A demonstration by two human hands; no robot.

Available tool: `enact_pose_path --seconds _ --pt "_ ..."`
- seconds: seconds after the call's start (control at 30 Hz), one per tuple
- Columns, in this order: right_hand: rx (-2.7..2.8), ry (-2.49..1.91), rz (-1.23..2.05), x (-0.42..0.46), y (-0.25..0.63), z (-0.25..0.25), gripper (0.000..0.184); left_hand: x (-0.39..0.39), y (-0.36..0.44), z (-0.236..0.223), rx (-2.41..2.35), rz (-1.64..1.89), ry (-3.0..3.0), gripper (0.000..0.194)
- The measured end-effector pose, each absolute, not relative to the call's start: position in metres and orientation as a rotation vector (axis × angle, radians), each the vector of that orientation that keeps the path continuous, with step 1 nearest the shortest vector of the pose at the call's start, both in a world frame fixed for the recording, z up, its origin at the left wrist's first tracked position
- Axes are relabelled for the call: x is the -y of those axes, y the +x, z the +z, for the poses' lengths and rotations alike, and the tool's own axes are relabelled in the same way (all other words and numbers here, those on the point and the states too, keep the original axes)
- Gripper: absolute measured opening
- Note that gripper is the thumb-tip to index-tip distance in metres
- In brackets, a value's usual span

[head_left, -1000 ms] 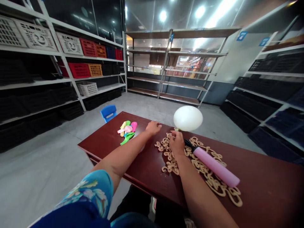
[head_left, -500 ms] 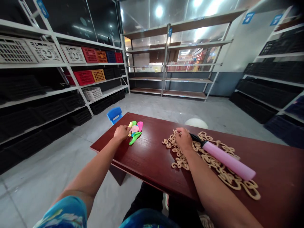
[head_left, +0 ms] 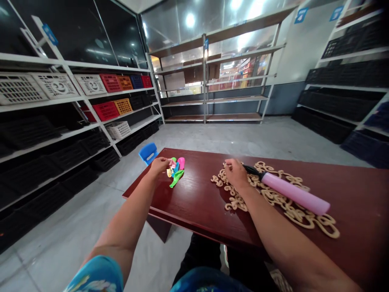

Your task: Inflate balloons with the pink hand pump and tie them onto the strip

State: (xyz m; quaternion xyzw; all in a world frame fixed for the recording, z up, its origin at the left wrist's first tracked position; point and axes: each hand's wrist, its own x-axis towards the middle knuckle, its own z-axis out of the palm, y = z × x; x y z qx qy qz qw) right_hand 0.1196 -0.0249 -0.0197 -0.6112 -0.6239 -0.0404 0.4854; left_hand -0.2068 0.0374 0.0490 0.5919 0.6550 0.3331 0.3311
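Observation:
My left hand (head_left: 159, 165) reaches to a small pile of limp coloured balloons (head_left: 176, 170) at the far left of the dark red table (head_left: 197, 202); its fingers are curled and pinching at the pile. My right hand (head_left: 235, 172) rests closed on a spread of beige wooden cut-out letters (head_left: 282, 202), right by the black nozzle of a pink hand pump (head_left: 294, 194) that lies across them. What the right fingers hold is hidden.
A blue plastic chair (head_left: 148, 152) stands just beyond the table's far left corner. Shelving with white, red and orange baskets (head_left: 103, 93) lines the left wall, dark crates (head_left: 340, 109) the right, and bare metal racks (head_left: 212, 93) stand at the back.
The inflated white balloon at the pump nozzle dropped behind the table and is gone from view. My left hand moved left from the table's middle to the pile of limp balloons.

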Motion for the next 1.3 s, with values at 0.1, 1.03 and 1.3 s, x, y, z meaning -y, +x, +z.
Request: enact_pose_path --seconds 0.1,1.03,1.3 --pt "1.568 -1.363 -0.001 0.029 0.113 -0.013 0.02 -0.039 -0.172 0.054 -1.334 1.009 1.235 0.021" --pt "1.542 -1.265 -0.021 0.039 0.114 0.008 0.02 -0.003 -0.016 0.008 -0.63 0.398 0.821 0.074" --pt "1.907 -1.075 -0.018 0.045 0.103 0.011 0.018 -0.005 -0.014 0.011 -0.464 0.704 0.548 0.038"
